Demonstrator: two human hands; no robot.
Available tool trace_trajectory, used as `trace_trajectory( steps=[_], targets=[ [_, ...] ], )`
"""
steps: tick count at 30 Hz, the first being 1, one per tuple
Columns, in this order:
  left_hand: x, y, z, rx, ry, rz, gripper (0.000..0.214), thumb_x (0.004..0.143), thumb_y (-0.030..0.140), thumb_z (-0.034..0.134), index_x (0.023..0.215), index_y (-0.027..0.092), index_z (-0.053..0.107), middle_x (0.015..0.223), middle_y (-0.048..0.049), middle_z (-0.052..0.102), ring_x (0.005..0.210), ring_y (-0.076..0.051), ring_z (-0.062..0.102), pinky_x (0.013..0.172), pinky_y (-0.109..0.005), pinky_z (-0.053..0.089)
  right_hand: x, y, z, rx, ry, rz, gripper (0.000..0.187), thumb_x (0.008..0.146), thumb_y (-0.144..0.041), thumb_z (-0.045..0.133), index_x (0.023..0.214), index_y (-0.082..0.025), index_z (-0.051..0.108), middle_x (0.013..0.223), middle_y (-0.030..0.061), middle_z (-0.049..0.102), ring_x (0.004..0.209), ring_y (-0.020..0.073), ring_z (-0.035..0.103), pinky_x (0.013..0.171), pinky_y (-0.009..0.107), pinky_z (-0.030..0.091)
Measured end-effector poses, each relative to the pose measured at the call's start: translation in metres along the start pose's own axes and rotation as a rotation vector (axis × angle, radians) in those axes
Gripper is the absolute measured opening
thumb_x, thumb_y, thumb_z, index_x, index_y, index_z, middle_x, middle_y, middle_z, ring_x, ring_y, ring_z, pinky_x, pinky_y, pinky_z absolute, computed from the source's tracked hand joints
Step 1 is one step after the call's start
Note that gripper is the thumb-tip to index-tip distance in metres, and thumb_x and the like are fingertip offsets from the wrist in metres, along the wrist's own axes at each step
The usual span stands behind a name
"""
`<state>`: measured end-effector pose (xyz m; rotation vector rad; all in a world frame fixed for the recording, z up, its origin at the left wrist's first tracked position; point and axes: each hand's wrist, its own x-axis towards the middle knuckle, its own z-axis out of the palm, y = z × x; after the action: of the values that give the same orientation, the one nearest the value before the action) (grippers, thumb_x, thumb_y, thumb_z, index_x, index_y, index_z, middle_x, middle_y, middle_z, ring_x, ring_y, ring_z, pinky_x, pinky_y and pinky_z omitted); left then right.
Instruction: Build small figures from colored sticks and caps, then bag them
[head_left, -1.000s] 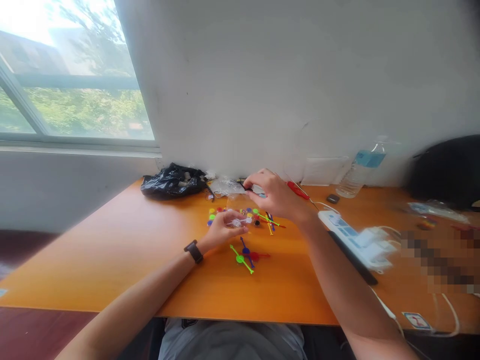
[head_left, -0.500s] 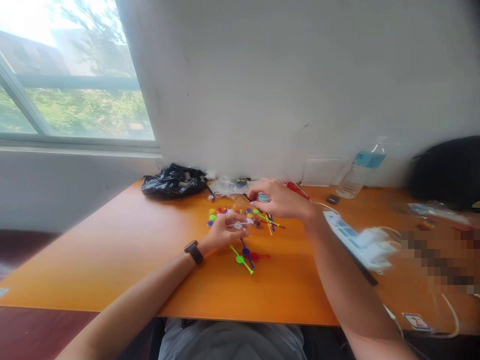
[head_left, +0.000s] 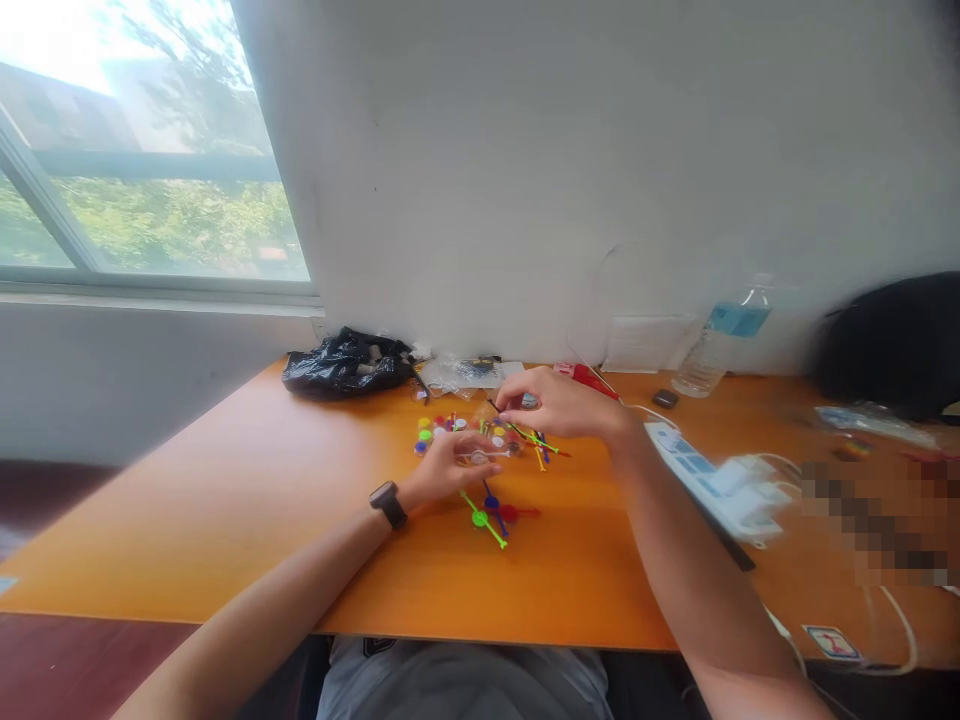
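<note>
Near the middle of the frame, the left hand (head_left: 442,466) has its fingers narrowed around a white arrow (head_left: 478,457), probably to steady its round centre. Above and to the right, the right hand (head_left: 556,402) pinches a black arrow (head_left: 514,429), its thinness likely calling for fingertips. Below, a green arrow (head_left: 480,518), a blue arrow (head_left: 492,503) and a red arrow (head_left: 511,513) lie clustered on the surface (head_left: 300,450), perhaps for easy reach.

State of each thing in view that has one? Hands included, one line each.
Left hand: closed on white spinner
Right hand: pinching thin black piece
Front green spinner: lying flat
Blue spinner: lying flat
Red spinner: lying flat
Black bag: crumpled
Bottle: standing
Power strip: white plugs in
Watch: strapped on
Window: open or shut, unclear
</note>
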<state>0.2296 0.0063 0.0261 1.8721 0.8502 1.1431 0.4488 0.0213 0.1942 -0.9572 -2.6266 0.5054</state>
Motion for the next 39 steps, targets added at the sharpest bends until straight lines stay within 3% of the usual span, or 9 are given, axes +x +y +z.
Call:
trace_trajectory(
  steps=[5, 10, 14, 18, 21, 29, 32, 36, 39],
  targets=[
    [0.000, 0.010, 0.000, -0.027, -0.033, 0.001, 0.040, 0.088, 0.048, 0.081, 0.108, 0.014, 0.080, 0.102, -0.0120, 0.082, 0.088, -0.024, 0.076, 0.076, -0.030, 0.059, -0.001, -0.007, -0.001, 0.042, -0.010, -0.001, 0.017, 0.095, -0.028, 0.062, 0.093, -0.021, 0.077, 0.091, 0.0041, 0.075, 0.081, 0.0191, 0.067, 0.069, 0.028, 0.045],
    [0.001, 0.013, 0.001, -0.104, 0.064, -0.046, 0.041, 0.082, 0.050, 0.086, 0.098, 0.013, 0.078, 0.094, -0.0110, 0.080, 0.081, -0.022, 0.074, 0.070, -0.028, 0.056, -0.005, -0.017, -0.004, 0.008, 0.005, -0.043, 0.028, 0.099, -0.044, 0.062, 0.087, -0.020, 0.072, 0.086, 0.0030, 0.072, 0.080, 0.0189, 0.063, 0.070, 0.029, 0.043],
    [0.001, 0.015, -0.001, -0.177, 0.032, -0.064, 0.043, 0.081, 0.048, 0.088, 0.104, 0.014, 0.077, 0.100, -0.0114, 0.080, 0.091, -0.024, 0.076, 0.080, -0.033, 0.059, -0.004, -0.015, -0.003, -0.036, -0.026, -0.075, 0.016, 0.093, -0.029, 0.065, 0.082, -0.019, 0.070, 0.094, 0.0038, 0.070, 0.083, 0.0178, 0.062, 0.072, 0.028, 0.043],
    [0.002, 0.021, -0.006, -0.211, 0.029, -0.056, 0.043, 0.084, 0.047, 0.085, 0.112, 0.016, 0.075, 0.115, -0.0126, 0.078, 0.107, -0.027, 0.074, 0.095, -0.037, 0.058, -0.001, -0.015, -0.001, -0.068, 0.170, -0.082, 0.014, 0.094, -0.023, 0.059, 0.083, -0.019, 0.067, 0.093, 0.0042, 0.068, 0.085, 0.0185, 0.060, 0.074, 0.029, 0.042],
    [0.004, 0.021, -0.009, -0.301, 0.045, -0.041, 0.049, 0.084, 0.047, 0.086, 0.120, 0.016, 0.073, 0.123, -0.0143, 0.076, 0.113, -0.029, 0.072, 0.097, -0.040, 0.058, -0.002, -0.020, 0.000, -0.113, 0.167, -0.125, 0.014, 0.092, -0.022, 0.062, 0.079, -0.020, 0.065, 0.087, 0.0040, 0.067, 0.089, 0.0202, 0.059, 0.077, 0.030, 0.041],
    [0.004, 0.016, -0.008, -0.394, -0.018, -0.094, 0.044, 0.081, 0.043, 0.090, 0.110, 0.015, 0.074, 0.110, -0.0135, 0.079, 0.099, -0.026, 0.076, 0.092, -0.040, 0.061, 0.001, -0.025, 0.007, -0.093, 0.122, -0.135, 0.012, 0.092, -0.020, 0.061, 0.081, -0.019, 0.067, 0.085, 0.0037, 0.066, 0.087, 0.0200, 0.058, 0.074, 0.031, 0.041],
    [0.004, 0.016, -0.004, -0.381, -0.003, -0.166, 0.044, 0.081, 0.047, 0.089, 0.107, 0.014, 0.074, 0.102, -0.0112, 0.079, 0.085, -0.022, 0.076, 0.078, -0.033, 0.062, 0.005, -0.026, 0.011, -0.102, 0.187, -0.160, 0.011, 0.093, -0.019, 0.062, 0.084, -0.021, 0.067, 0.088, 0.0045, 0.067, 0.097, 0.0229, 0.059, 0.082, 0.033, 0.044],
    [0.006, 0.016, -0.004, -0.344, 0.083, -0.223, 0.049, 0.083, 0.052, 0.086, 0.111, 0.014, 0.072, 0.092, -0.0101, 0.079, 0.077, -0.021, 0.076, 0.065, -0.028, 0.058, 0.008, -0.033, 0.015, -0.135, 0.405, -0.203, 0.005, 0.095, -0.020, 0.064, 0.092, -0.023, 0.067, 0.106, 0.0076, 0.070, 0.117, 0.0275, 0.054, 0.099, 0.039, 0.044],
    [0.007, 0.016, -0.007, -0.362, 0.130, -0.231, 0.049, 0.083, 0.054, 0.084, 0.107, 0.013, 0.072, 0.092, -0.0104, 0.079, 0.078, -0.022, 0.077, 0.065, -0.028, 0.059, 0.007, -0.038, 0.015, -0.091, 0.338, -0.165, 0.007, 0.096, -0.024, 0.061, 0.091, -0.021, 0.066, 0.099, 0.0064, 0.070, 0.100, 0.0237, 0.059, 0.088, 0.036, 0.046]
  ],
)
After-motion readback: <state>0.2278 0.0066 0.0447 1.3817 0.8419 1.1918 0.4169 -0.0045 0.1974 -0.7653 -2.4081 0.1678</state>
